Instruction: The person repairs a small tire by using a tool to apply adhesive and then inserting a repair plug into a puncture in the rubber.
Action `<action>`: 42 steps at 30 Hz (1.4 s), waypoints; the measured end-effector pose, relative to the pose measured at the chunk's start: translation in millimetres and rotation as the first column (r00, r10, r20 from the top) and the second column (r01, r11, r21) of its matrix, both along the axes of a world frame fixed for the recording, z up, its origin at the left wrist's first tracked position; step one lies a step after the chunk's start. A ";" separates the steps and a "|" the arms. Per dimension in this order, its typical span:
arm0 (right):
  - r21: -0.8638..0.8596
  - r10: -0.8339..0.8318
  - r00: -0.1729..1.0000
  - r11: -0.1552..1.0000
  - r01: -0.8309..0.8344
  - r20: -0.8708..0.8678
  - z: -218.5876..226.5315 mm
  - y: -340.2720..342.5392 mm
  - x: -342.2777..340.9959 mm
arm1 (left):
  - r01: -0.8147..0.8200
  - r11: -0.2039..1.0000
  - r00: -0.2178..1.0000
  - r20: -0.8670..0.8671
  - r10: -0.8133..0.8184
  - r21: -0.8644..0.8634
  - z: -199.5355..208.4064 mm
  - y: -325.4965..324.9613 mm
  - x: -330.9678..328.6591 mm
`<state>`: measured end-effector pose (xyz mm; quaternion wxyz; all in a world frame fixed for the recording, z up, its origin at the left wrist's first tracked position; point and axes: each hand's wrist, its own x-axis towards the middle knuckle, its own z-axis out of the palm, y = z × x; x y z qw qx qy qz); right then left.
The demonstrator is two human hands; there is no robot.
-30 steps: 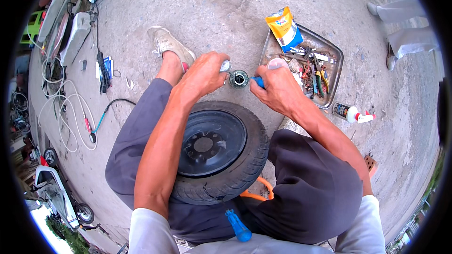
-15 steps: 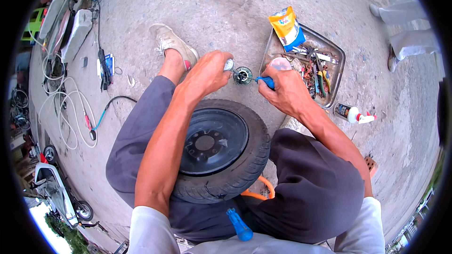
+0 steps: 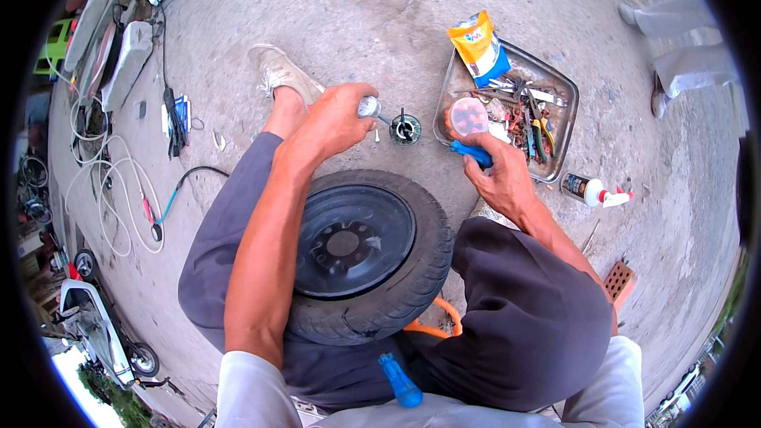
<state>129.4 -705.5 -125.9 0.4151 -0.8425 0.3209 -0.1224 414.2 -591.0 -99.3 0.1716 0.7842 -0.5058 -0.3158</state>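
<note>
My left hand [image 3: 339,117] is closed around a silver round cap [image 3: 369,106] with a short stem, left of a small open jar [image 3: 405,128] on the ground. A dark upright piece shows in the jar's mouth. My right hand [image 3: 501,170] grips a blue-handled tool [image 3: 471,152], whose thin shaft points left toward the jar. Whether its tip touches the jar I cannot tell. Between my legs rests a tyre [image 3: 432,230] on a black wheel rim [image 3: 396,257]. A second blue handle [image 3: 402,384] is over my lap, below the tread.
A metal tray [image 3: 572,123] at the right holds pliers, loose tools, a yellow-and-blue pouch [image 3: 479,47] and a clear tub [image 3: 468,116]. Beside it lies a spray bottle [image 3: 585,189]. A brick [image 3: 620,281], hoses [image 3: 127,182] and another person's legs [image 3: 682,40] surround the area.
My right hand has moved right and slightly down with the blue-handled tool, away from the jar. My left hand has shifted left with the silver cap, showing more of its stem.
</note>
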 end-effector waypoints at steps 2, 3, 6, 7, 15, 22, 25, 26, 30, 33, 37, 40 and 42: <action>-0.039 0.045 0.998 0.998 -0.043 0.051 1.5 2.6 -6.5 | 0.000 1.000 1.000 -0.006 0.000 0.006 0.6 1.5 6.0; -0.038 0.043 0.998 0.998 -0.041 0.052 0.0 3.5 -9.2 | -0.004 1.000 1.000 -0.018 0.004 0.017 1.1 2.3 8.7; -0.080 0.090 0.995 0.993 -0.086 0.053 -10.2 2.9 -20.0 | -0.003 0.999 1.000 -0.031 0.004 0.041 10.4 -1.4 6.6; -0.107 0.111 0.993 0.989 -0.105 0.051 -13.1 2.3 -23.3 | -0.003 0.998 1.000 -0.029 0.005 0.055 13.0 -3.3 5.1; -0.228 0.165 0.979 0.964 -0.136 0.115 -31.9 1.1 -33.7 | 0.015 0.999 0.999 -0.044 -0.013 0.039 17.6 -2.5 2.5; -0.250 0.180 0.970 0.959 -0.136 0.164 -40.0 1.2 -29.7 | -0.006 0.998 0.995 -0.100 0.013 0.065 31.4 -8.9 -6.2; -0.261 0.197 0.960 0.955 -0.143 0.196 -43.2 1.5 -24.8 | -0.014 0.999 0.981 -0.194 0.020 0.033 14.7 -4.9 -1.4; -0.263 0.209 0.955 0.953 -0.151 0.209 -44.4 1.2 -23.8 | -0.014 0.999 0.981 -0.195 0.020 0.034 12.4 -5.1 -1.7; -0.240 0.180 0.960 0.962 -0.127 0.212 -44.5 -1.2 -23.4 | 0.017 0.999 0.979 -0.205 -0.009 0.035 6.1 -5.5 -2.6; -0.223 0.089 0.974 0.974 -0.041 0.207 -46.3 -7.8 -31.0 | 0.034 0.998 0.988 -0.154 -0.025 0.053 0.5 -4.7 0.0; 0.014 -0.188 0.957 0.982 0.189 0.223 -37.4 -13.3 -40.2 | 0.082 0.996 0.997 -0.007 -0.082 -0.024 -20.2 -0.5 -6.9; 0.392 -0.418 0.873 0.869 0.302 0.253 -24.1 -17.6 -41.9 | 0.189 0.981 0.979 0.089 -0.184 -0.044 -39.6 -0.3 -25.3; 0.504 -0.472 0.831 0.815 0.285 0.293 -8.5 -27.9 -50.2 | 0.220 0.975 0.968 0.124 -0.219 0.008 -46.4 -8.7 -42.6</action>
